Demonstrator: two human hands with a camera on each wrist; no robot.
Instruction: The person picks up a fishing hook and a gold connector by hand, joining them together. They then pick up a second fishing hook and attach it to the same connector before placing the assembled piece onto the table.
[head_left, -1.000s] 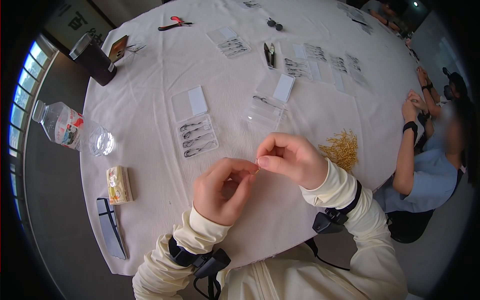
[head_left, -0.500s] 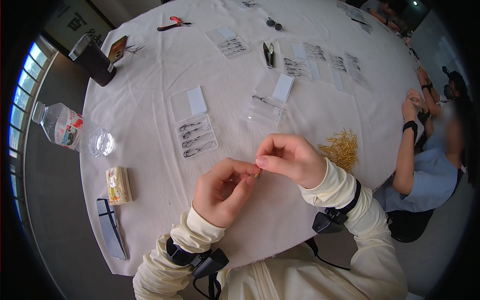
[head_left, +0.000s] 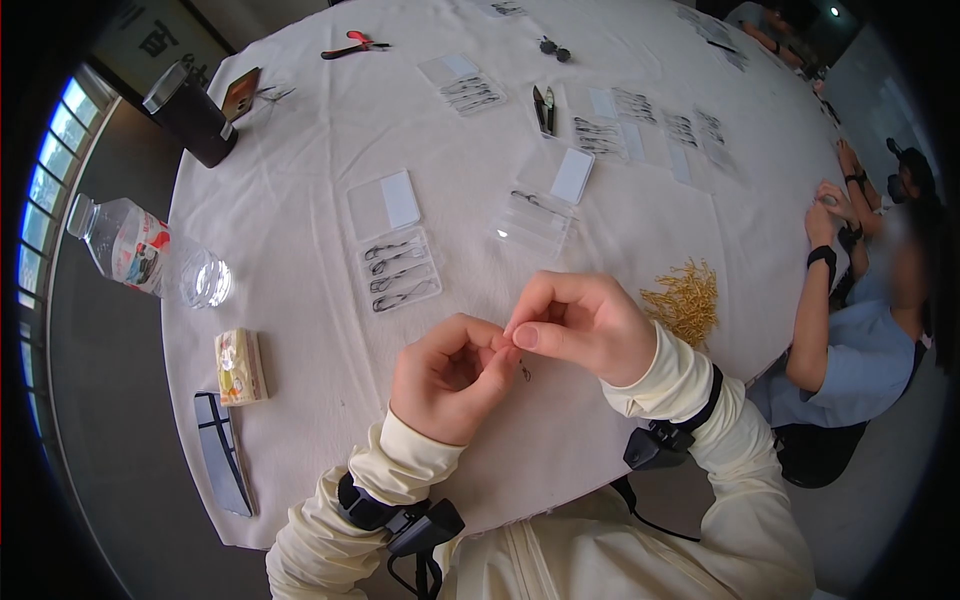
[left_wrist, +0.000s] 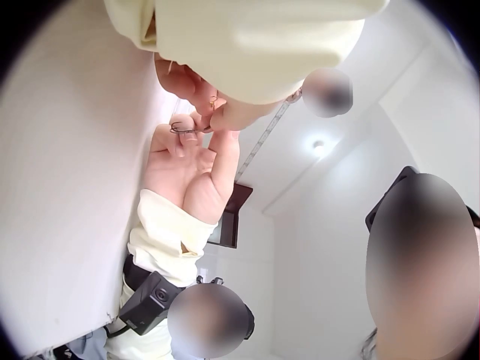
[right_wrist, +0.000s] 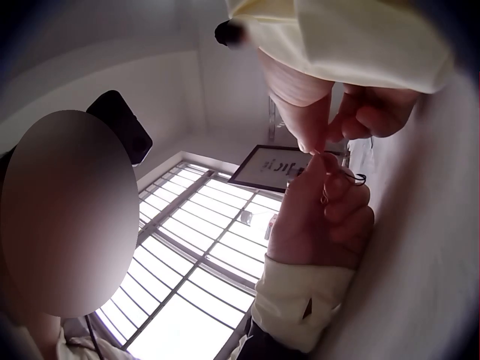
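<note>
Fingertips meet in the head view, where the left hand (head_left: 445,380) and right hand (head_left: 590,328) pinch something tiny between them. A small dark curved piece (head_left: 526,373) shows just below the fingertips; it appears as a thin dark hook (left_wrist: 181,130) in the left wrist view and as a dark curve (right_wrist: 358,179) in the right wrist view. Which hand bears it is unclear, and fingers hide the pinched part. Beyond the hands lie a clear compartment box (head_left: 402,270) of dark looped pieces, another clear box (head_left: 530,226), and a gold-coloured pile (head_left: 685,302) beside the right hand.
A water bottle (head_left: 145,250), dark tumbler (head_left: 190,115), tissue pack (head_left: 240,367) and grey strip (head_left: 222,453) stand or lie at left. Red-handled pliers (head_left: 355,46), dark-handled cutters (head_left: 544,110) and more clear boxes lie farther back. People sit at right.
The fingertips have come closer together, and the dark curved piece now shows below them. The left hand has shifted slightly right. The view has moved a little.
</note>
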